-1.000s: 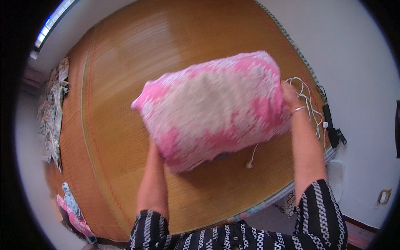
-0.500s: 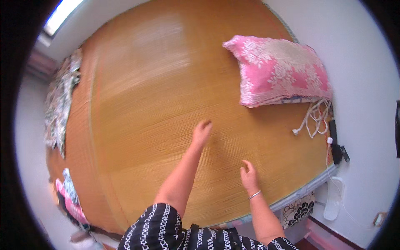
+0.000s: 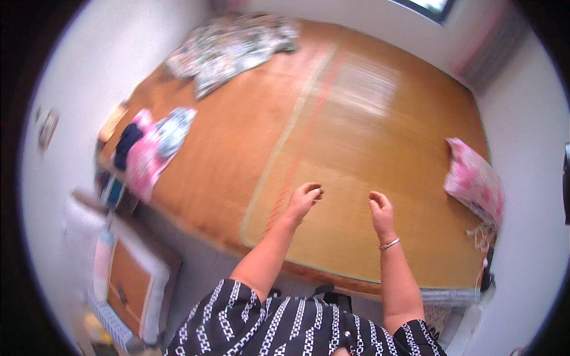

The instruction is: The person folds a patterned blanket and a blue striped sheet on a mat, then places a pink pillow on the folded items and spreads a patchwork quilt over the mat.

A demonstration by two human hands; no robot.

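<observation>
Over the woven mat (image 3: 350, 160) on the bed, both of my arms reach forward. My left hand (image 3: 305, 202) hovers above the mat near its red-stitched line, fingers loosely bent with a gap at the thumb and nothing between them. To its right, my right hand (image 3: 382, 213), with a silver bangle (image 3: 389, 244) at the wrist, is also empty, its fingers slightly curled and apart. A pink and white pillow (image 3: 475, 179) lies at the right edge of the bed, away from both hands.
A crumpled floral cloth (image 3: 237, 47) lies at the far left of the bed. Pink, pale blue and dark clothes (image 3: 145, 154) are heaped at the left edge. White cable (image 3: 481, 236) lies below the pillow. Lower left stands a brown-topped piece of furniture (image 3: 127, 285).
My view has swung to the left, so the pillow sits farther right and more of the bed's left side shows. My hands are now nearly level with each other, still empty.
</observation>
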